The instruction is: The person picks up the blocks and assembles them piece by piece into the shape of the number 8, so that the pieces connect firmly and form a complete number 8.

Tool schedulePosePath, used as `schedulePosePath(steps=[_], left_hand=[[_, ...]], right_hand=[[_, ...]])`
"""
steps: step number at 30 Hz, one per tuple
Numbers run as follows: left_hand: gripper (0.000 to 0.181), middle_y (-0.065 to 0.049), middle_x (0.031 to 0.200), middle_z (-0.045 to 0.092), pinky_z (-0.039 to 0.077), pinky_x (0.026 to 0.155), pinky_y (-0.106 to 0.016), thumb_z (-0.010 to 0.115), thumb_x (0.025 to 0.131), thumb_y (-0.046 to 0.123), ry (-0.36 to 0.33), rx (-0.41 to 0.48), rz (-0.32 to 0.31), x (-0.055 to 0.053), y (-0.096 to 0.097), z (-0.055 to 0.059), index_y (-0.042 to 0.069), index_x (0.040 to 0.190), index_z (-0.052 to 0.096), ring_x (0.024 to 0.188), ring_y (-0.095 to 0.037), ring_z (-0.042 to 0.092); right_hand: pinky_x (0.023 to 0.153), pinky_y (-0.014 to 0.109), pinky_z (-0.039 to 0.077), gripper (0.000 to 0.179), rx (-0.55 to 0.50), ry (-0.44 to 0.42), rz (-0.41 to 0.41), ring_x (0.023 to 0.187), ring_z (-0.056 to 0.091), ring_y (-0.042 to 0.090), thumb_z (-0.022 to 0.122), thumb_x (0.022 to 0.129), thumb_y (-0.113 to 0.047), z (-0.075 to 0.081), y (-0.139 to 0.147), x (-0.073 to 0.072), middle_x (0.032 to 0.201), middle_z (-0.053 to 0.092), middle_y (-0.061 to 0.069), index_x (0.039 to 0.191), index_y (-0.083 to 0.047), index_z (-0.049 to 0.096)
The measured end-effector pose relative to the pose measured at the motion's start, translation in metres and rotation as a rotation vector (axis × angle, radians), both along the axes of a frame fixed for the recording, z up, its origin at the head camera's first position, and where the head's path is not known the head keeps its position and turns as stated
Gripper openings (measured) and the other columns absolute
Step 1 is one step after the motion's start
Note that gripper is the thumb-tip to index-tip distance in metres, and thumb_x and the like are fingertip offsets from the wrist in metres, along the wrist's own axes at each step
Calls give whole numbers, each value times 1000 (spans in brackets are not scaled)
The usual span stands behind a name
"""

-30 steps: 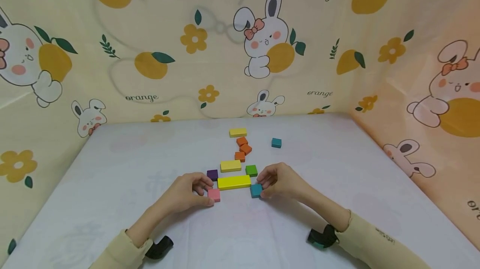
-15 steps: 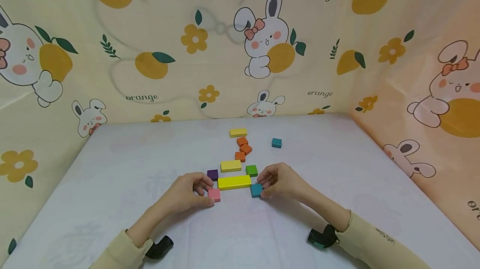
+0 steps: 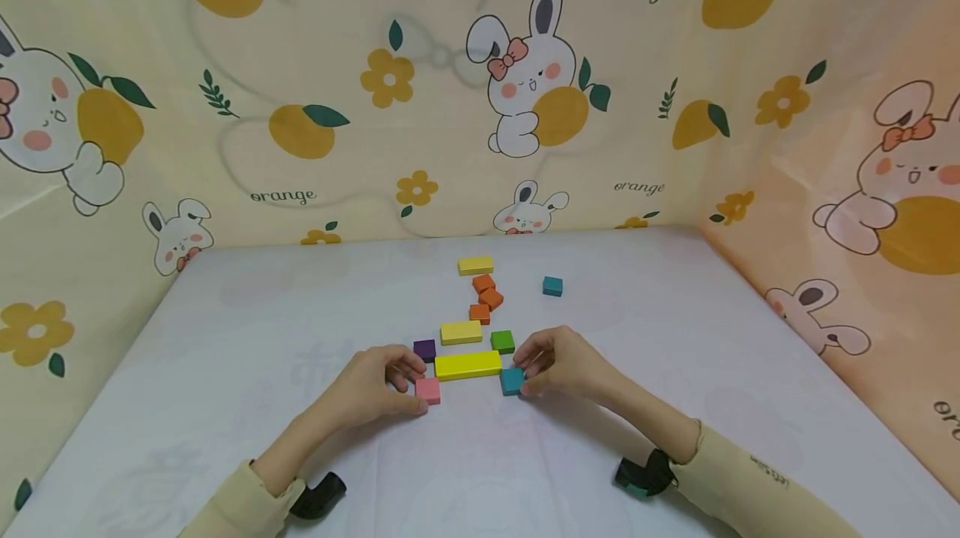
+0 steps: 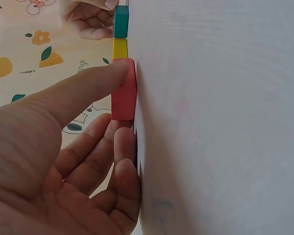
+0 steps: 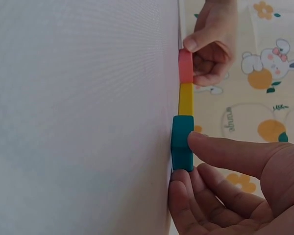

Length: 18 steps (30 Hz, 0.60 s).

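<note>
In the head view my left hand [image 3: 380, 384] holds a pink block [image 3: 427, 391] at the near left end of a long yellow block [image 3: 468, 366]. The left wrist view has the thumb against the pink block's [image 4: 123, 100] near face, fingers curled beside it. On the other side my right hand [image 3: 567, 361] holds a teal block [image 3: 512, 381] by the long block's right end. Its thumb [image 5: 225, 149] lies on the teal block [image 5: 182, 142] in the right wrist view, with fingertips at the block's outer side. Both blocks sit low at the white tabletop.
Just behind the long block are a purple block [image 3: 424, 351], a shorter yellow block [image 3: 461, 332] and a green block [image 3: 502, 341]. Farther back come orange blocks [image 3: 491, 298] in a crooked line, another yellow block [image 3: 476, 266] and a lone teal block [image 3: 552, 286]. Printed cloth [image 3: 442, 130] stands behind the table.
</note>
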<state>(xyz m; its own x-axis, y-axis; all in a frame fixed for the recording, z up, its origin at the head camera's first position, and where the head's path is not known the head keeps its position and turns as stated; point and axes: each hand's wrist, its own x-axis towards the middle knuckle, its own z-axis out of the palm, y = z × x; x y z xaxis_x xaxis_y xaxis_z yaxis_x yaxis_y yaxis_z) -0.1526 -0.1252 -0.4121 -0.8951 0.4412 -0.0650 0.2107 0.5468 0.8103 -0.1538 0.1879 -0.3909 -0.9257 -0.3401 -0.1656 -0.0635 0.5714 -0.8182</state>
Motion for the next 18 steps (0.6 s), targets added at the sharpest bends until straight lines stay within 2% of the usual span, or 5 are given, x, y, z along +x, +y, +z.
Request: schedulePosePath(steps=[6,18], left_hand=[[45,4,92,64,49,73,-33,91,70,23,-7,-18,18,0,2,1,13,107,67,81,-18,57],[43,4,92,65,51,72,-31,91,71,21,19,-10,4,1,0,2,12,106,68,81,-18,57]], right_hand=[[68,31,55,29,-3,4,5,74,61,23,84,75,1,0,0,0,90,68,4,99,-5,71],[68,31,55,28,-9,2,4,74,61,23,83,75,2,2,0,1,90,68,4,99,-5,71]])
